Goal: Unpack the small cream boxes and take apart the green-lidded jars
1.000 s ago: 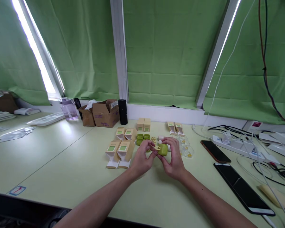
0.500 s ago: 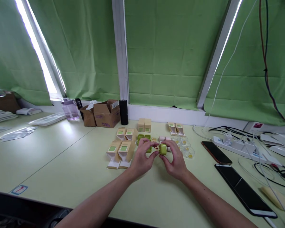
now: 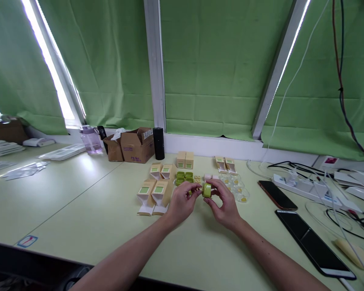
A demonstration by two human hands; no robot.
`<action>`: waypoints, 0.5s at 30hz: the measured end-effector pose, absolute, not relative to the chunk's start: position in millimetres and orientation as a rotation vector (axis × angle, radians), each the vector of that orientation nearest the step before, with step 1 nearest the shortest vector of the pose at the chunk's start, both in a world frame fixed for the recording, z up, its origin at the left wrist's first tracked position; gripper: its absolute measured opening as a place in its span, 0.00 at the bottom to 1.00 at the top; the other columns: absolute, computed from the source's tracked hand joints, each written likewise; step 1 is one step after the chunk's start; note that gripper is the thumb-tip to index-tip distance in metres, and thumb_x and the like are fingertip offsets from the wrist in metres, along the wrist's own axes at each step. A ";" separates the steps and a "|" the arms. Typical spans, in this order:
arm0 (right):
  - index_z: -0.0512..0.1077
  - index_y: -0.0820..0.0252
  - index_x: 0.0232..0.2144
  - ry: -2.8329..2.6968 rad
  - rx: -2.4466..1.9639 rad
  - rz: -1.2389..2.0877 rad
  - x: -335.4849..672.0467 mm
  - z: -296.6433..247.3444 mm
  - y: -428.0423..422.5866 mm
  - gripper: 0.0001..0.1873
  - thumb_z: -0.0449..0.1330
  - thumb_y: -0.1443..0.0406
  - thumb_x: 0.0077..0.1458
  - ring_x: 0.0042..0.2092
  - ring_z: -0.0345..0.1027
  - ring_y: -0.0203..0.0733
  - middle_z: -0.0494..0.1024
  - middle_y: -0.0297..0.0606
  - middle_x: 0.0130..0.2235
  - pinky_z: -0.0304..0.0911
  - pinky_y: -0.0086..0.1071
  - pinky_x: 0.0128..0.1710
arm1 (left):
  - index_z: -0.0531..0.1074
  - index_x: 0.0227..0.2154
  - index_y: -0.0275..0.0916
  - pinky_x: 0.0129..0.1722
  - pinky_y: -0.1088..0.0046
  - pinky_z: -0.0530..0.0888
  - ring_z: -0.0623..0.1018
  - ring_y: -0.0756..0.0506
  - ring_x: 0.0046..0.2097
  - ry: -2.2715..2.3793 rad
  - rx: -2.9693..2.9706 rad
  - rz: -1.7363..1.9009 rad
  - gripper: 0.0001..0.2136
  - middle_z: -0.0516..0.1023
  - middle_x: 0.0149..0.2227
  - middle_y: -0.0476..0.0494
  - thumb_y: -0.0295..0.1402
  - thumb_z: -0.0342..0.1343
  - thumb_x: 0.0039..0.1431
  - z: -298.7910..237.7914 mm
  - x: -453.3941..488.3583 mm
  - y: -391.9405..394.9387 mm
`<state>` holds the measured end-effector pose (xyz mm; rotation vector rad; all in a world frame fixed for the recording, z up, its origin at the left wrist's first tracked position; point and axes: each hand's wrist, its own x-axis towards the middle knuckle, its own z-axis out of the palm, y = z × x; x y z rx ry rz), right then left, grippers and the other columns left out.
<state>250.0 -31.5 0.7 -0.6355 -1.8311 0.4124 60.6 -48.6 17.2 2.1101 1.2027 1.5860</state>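
My right hand (image 3: 224, 204) grips a small, glossy green cup-like container (image 3: 206, 190) between thumb and fingers, a little above the table. At the container's left side, my left hand (image 3: 183, 202) is closed in a pinch; what lies between its fingertips is too small and covered to make out. Just behind the hands stand several matching green containers (image 3: 180, 181), with small yellow pieces (image 3: 197, 178) beside them. Pale pink pieces (image 3: 210, 177) are partly hidden by my right hand. Clear plastic covers with yellow spots (image 3: 242, 195) lie to its right.
Open tan cartons (image 3: 160, 194) stand left of my hands, with more small tan boxes (image 3: 185, 160) behind. Two phones (image 3: 312, 242), a power strip (image 3: 303, 189) and loose cables occupy the right. Brown cardboard boxes (image 3: 136, 147) and a black cylinder (image 3: 158, 143) stand at the back.
The green container has turned in my right hand and shifted slightly left. The small yellowish looped part seen between it and my left fingertips is now hardly visible.
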 end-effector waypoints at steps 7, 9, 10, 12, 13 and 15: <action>0.69 0.52 0.58 -1.832 -0.617 0.419 249.8 -0.8 -30.8 0.23 0.62 0.66 0.61 0.48 0.75 0.48 0.72 0.47 0.57 0.79 0.44 0.44 | 0.80 0.37 0.41 0.35 0.70 0.76 0.79 0.47 0.33 1.194 2.085 1.608 0.06 0.82 0.33 0.45 0.33 0.59 0.66 15.7 59.7 -48.2; 0.69 0.51 0.59 -1.840 -0.612 0.408 250.0 -1.8 -30.1 0.23 0.62 0.65 0.61 0.48 0.75 0.48 0.73 0.47 0.57 0.79 0.44 0.44 | 0.81 0.36 0.41 0.36 0.69 0.76 0.80 0.46 0.34 1.183 2.073 1.604 0.06 0.82 0.33 0.45 0.34 0.59 0.66 15.7 59.4 -47.6; 0.69 0.51 0.59 -1.842 -0.613 0.401 250.2 -2.4 -29.8 0.23 0.62 0.65 0.61 0.48 0.75 0.48 0.73 0.47 0.57 0.79 0.44 0.44 | 0.81 0.35 0.41 0.37 0.69 0.77 0.80 0.46 0.34 1.176 2.067 1.605 0.06 0.82 0.32 0.45 0.34 0.59 0.66 15.7 59.3 -47.3; 0.69 0.51 0.59 -1.847 -0.619 0.390 250.9 -3.8 -29.1 0.24 0.62 0.64 0.61 0.49 0.75 0.49 0.73 0.47 0.57 0.79 0.44 0.43 | 0.81 0.35 0.41 0.37 0.68 0.77 0.80 0.46 0.33 1.160 2.056 1.606 0.06 0.82 0.31 0.45 0.34 0.59 0.65 15.4 59.0 -46.7; 0.69 0.51 0.59 -1.850 -0.622 0.385 251.3 -4.7 -28.8 0.24 0.62 0.64 0.61 0.49 0.75 0.49 0.73 0.47 0.57 0.79 0.44 0.43 | 0.81 0.35 0.41 0.37 0.68 0.77 0.80 0.46 0.33 1.156 2.050 1.606 0.06 0.82 0.31 0.45 0.33 0.60 0.65 15.2 58.9 -46.6; 0.69 0.51 0.59 -1.856 -0.624 0.382 251.9 -6.2 -28.3 0.24 0.63 0.65 0.61 0.49 0.75 0.49 0.73 0.47 0.57 0.79 0.44 0.43 | 0.82 0.34 0.41 0.37 0.69 0.77 0.80 0.47 0.32 1.151 2.044 1.599 0.06 0.82 0.31 0.45 0.33 0.60 0.65 14.8 58.8 -46.6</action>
